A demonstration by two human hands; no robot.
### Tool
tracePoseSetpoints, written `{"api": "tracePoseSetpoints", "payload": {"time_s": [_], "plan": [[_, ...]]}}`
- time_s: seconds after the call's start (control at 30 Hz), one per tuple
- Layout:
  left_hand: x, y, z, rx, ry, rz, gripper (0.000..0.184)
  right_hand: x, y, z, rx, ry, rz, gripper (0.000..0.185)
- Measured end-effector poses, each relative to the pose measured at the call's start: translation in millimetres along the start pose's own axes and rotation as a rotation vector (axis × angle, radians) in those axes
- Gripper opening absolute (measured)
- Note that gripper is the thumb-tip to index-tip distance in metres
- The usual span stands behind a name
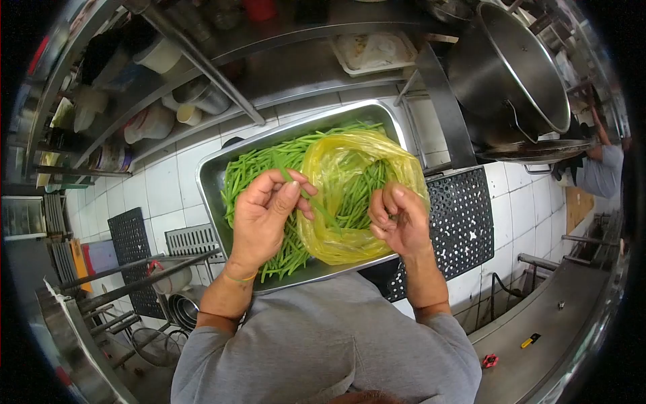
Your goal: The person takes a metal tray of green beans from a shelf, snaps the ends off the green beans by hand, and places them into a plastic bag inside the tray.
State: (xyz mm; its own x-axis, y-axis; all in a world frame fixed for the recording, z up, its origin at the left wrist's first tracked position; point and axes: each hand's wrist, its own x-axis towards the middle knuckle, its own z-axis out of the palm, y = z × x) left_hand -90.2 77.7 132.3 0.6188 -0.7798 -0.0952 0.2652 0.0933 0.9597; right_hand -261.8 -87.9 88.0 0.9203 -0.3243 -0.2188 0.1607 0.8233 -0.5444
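My left hand (270,214) is closed, pinching a green bean (323,211) between thumb and fingers, and the bean slants over the near side of a yellow plastic bag (397,149). Just above the bag's right side is my right hand (404,219), its fingers curled together; whatever they may hold is hidden. The bag gapes upward, with more beans (356,209) inside. It rests in a deep rectangular metal pan (204,192), beside a loose heap of green beans (252,161) filling the pan's left and back parts.
A metal shelf unit (296,94) with bowls and a white tray (373,52) stands beyond the pan. A large pot (505,74) is at upper right. Black perforated mats (464,209) lie on white floor tiles (158,185). Another person's sleeve (601,174) shows at far right.
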Motion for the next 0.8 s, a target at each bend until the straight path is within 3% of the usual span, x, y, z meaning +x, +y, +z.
{"api": "tracePoseSetpoints", "payload": {"time_s": [0.1,0.23,0.5,0.7,0.77,0.8], "plan": [[-1,0,-1,-0.02,0.033,0.02,0.022,-4,-1,5,-0.214,0.02,0.066,0.023],[-3,-1,0,-0.023,0.049,0.033,0.02,-6,10,18,-0.604,-0.019,0.197,0.032],[-6,-2,5,0.094,0.055,0.094,0.018,-5,20,29,-0.778,0.024,0.189,0.028],[-11,4,5,0.185,0.023,0.074,0.017,-5,22,26,-0.914,0.053,0.081,0.022],[-14,7,7,0.235,0.017,0.059,0.014,-1,28,19,-1.136,0.098,-0.137,0.019],[-16,9,7,0.471,-0.123,0.291,0.012,-1,28,20,-1.137,0.094,-0.136,0.019]]}}
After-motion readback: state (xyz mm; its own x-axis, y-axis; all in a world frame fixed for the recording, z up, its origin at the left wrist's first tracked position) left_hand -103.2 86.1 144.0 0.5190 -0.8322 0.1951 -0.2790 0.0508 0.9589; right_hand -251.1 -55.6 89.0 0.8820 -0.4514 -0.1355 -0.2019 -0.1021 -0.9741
